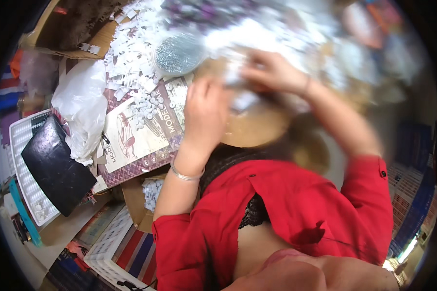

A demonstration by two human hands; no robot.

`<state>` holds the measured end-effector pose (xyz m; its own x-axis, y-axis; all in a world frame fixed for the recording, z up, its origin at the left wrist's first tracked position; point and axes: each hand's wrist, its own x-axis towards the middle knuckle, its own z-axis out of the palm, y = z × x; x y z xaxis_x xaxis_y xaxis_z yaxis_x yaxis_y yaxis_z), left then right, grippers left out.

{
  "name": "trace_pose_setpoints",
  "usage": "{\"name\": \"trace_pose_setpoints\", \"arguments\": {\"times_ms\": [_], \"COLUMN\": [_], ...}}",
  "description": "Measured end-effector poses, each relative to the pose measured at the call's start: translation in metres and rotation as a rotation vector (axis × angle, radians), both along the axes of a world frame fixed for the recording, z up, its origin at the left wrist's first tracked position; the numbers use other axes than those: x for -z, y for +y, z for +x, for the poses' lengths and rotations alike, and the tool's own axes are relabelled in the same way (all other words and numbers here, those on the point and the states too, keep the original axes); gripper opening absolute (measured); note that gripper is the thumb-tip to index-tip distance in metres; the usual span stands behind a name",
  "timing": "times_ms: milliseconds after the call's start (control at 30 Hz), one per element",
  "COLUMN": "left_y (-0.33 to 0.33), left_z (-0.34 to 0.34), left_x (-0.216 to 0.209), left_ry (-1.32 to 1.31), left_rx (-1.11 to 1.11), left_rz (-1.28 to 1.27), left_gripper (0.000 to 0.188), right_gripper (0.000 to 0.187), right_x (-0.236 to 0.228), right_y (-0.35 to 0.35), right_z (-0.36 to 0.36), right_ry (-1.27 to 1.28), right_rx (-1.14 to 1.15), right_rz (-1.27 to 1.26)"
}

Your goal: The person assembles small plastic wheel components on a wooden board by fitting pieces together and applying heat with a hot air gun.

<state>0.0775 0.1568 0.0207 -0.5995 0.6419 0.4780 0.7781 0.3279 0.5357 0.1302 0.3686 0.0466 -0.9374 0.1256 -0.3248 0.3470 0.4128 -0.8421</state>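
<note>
Both my hands work close together over a tan, rounded board (pixel 255 130) at the table's near edge. My left hand (pixel 206 114), with a bangle on its wrist, hangs at the board's left side; its fingers are smeared by motion. A little farther off, my right hand (pixel 274 72) has its thumb and fingers curled together, and what they hold is too blurred to name. A small white piece (pixel 243 100) shows between the hands, smeared too. Beyond my left hand stands a round clear container (pixel 178 53) filled with tiny shiny silvery parts.
Many small white plastic pieces (pixel 131 65) are heaped on the table's left and far side. A cardboard box (pixel 94 39) stands far left. White plastic bag (pixel 82 104), black sheet (pixel 58 162) and white crate (pixel 22 140) lie left. Below, another carton (pixel 136 206) holds white pieces.
</note>
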Motion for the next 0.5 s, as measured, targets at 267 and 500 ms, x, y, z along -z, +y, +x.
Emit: {"name": "trace_pose_setpoints", "arguments": {"times_ms": [267,500], "left_y": [0.017,0.011], "left_z": [-0.025,-0.006], "left_x": [-0.001,0.008], "left_ry": [-0.140,-0.157], "left_rx": [-0.009,0.052], "left_rz": [-0.136,-0.067], "left_gripper": [0.016,0.022], "right_gripper": [0.029,0.039], "right_x": [-0.010,0.030], "right_y": [-0.005,0.000], "right_z": [-0.040,0.003], "right_ry": [-0.265,0.370], "right_rx": [-0.153,-0.319], "right_rz": [0.091,0.447]}}
